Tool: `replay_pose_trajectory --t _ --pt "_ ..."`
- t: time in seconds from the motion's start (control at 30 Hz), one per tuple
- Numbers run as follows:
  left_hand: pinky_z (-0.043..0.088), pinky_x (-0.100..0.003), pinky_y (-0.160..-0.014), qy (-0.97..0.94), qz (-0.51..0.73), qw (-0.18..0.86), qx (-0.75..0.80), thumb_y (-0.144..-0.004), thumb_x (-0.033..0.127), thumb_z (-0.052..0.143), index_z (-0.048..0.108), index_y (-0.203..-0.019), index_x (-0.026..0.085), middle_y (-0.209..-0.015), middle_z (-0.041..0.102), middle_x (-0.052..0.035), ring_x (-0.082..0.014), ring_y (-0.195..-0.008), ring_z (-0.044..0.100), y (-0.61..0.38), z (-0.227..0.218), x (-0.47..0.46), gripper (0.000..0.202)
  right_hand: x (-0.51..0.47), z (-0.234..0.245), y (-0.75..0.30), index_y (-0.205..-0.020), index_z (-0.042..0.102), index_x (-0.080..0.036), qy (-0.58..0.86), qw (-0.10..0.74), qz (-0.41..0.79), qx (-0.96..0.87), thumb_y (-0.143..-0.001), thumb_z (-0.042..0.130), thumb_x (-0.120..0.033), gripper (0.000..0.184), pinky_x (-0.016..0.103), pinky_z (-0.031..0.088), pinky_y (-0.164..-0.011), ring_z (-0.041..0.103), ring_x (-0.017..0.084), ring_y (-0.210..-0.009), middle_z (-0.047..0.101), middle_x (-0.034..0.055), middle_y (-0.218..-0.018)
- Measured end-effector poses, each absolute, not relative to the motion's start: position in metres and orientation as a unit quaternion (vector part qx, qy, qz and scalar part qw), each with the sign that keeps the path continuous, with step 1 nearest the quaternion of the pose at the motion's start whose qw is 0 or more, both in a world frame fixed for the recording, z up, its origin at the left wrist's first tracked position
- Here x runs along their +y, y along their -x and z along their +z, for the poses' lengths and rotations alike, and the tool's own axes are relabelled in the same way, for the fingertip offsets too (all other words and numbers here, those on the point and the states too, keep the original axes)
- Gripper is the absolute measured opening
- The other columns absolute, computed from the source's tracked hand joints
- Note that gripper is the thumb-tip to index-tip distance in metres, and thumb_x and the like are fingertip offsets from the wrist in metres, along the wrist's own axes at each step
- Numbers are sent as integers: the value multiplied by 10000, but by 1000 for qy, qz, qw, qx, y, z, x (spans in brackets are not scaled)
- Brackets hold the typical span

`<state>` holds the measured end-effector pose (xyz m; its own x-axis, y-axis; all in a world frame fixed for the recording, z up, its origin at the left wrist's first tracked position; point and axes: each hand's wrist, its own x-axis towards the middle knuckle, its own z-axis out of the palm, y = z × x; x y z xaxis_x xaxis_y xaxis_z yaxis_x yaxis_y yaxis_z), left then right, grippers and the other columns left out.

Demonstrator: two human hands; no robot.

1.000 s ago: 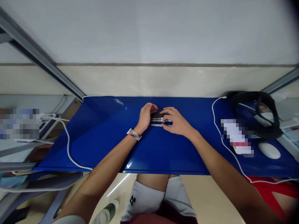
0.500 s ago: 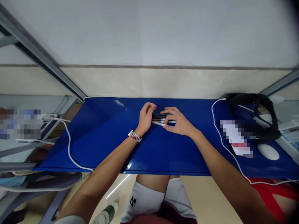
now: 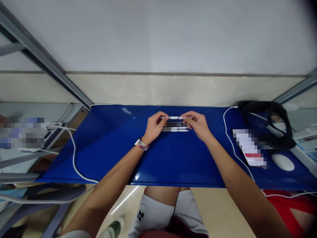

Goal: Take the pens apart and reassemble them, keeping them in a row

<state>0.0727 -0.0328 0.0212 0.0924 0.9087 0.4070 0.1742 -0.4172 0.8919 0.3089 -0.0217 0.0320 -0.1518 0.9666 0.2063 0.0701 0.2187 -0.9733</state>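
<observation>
A white pen (image 3: 175,117) lies crosswise between my hands, gripped near both ends. My left hand (image 3: 157,125) pinches its left end between thumb and fingers; a colourful band is on that wrist. Its right end is pinched by my right hand (image 3: 196,124). Just nearer to me, several more pens lie side by side on the blue table (image 3: 173,158): dark pens (image 3: 174,124) at the back and a white pen (image 3: 177,130) at the front. My fingers partly cover the ends of the dark ones.
At the right are a black looped headset-like object (image 3: 282,125), a blurred phone (image 3: 250,148), a white computer mouse (image 3: 283,162) and a white cable (image 3: 232,148). Another white cable (image 3: 73,155) crosses the table's left side. A wall (image 3: 160,89) stands behind.
My right hand has left the front pens and moved back and slightly right. Both hands now hold one white pen at the back, and the front pens lie straighter.
</observation>
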Motion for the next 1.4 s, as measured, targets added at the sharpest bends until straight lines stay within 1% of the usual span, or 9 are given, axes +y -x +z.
replay_pose_trajectory --t 0.3,0.57,0.73,0.83,0.93,1.03,1.23,1.3,1.4 --pt "279 -269 -481 -584 539 429 429 -987 614 703 686 -755 200 -534 411 56 -100 -475 349 -72 20 -28 475 -16 23 -309 -1022 867 -244 387 520 517 -559 -814 930 -408 272 325 548 -622 666 148 -628 782 27 -810" --pt "255 -308 -498 -605 521 374 471 -1032 712 564 613 -604 201 -510 403 24 -117 -483 360 -65 19 -23 669 -19 28 -307 -1071 852 -250 397 524 507 -558 -833 900 -461 321 357 600 -667 704 181 -695 809 44 -876" --pt "325 -275 -483 -594 536 417 431 -979 585 723 688 -941 226 -592 490 52 -109 -480 426 -62 18 -21 363 -17 25 -304 -1008 855 -248 407 559 492 -530 -810 909 -410 261 330 579 -645 673 158 -655 791 30 -830" --pt "427 -257 -521 -591 555 410 418 -919 460 811 652 -1088 240 -741 594 37 -107 -544 533 -61 15 -18 320 -16 25 -304 -1008 856 -246 405 566 504 -512 -800 909 -383 255 316 573 -642 665 144 -644 792 24 -833" --pt "454 -250 -540 -583 563 401 428 -924 444 806 649 -1051 232 -776 613 28 -105 -574 565 -60 13 -15 293 -16 25 -304 -1017 855 -237 408 565 509 -505 -802 903 -387 267 321 582 -655 666 144 -646 796 28 -842" --pt "436 -254 -542 -588 557 386 442 -968 515 764 654 -940 226 -647 574 41 -112 -546 539 -59 14 -15 311 -15 24 -305 -1029 853 -241 413 561 506 -509 -805 897 -404 281 331 591 -663 671 151 -655 798 30 -850" --pt "420 -279 -574 -613 535 342 470 -1052 645 586 576 -625 200 -581 553 -3 -121 -559 528 -57 18 -17 617 -15 23 -306 -1034 857 -260 403 559 516 -509 -803 903 -412 280 336 599 -666 679 156 -668 789 24 -846" --pt "441 -280 -582 -600 543 362 462 -1054 653 568 626 -677 198 -606 565 -4 -125 -566 538 -57 17 -16 594 -15 22 -306 -1028 857 -264 403 559 519 -505 -799 907 -417 280 339 600 -662 677 158 -667 787 24 -843" --pt "496 -272 -603 -580 563 410 422 -1005 587 674 713 -959 210 -728 621 9 -123 -592 579 -56 17 -14 382 -14 22 -307 -1016 853 -264 410 562 519 -497 -782 914 -432 295 339 599 -652 674 160 -666 786 26 -848"
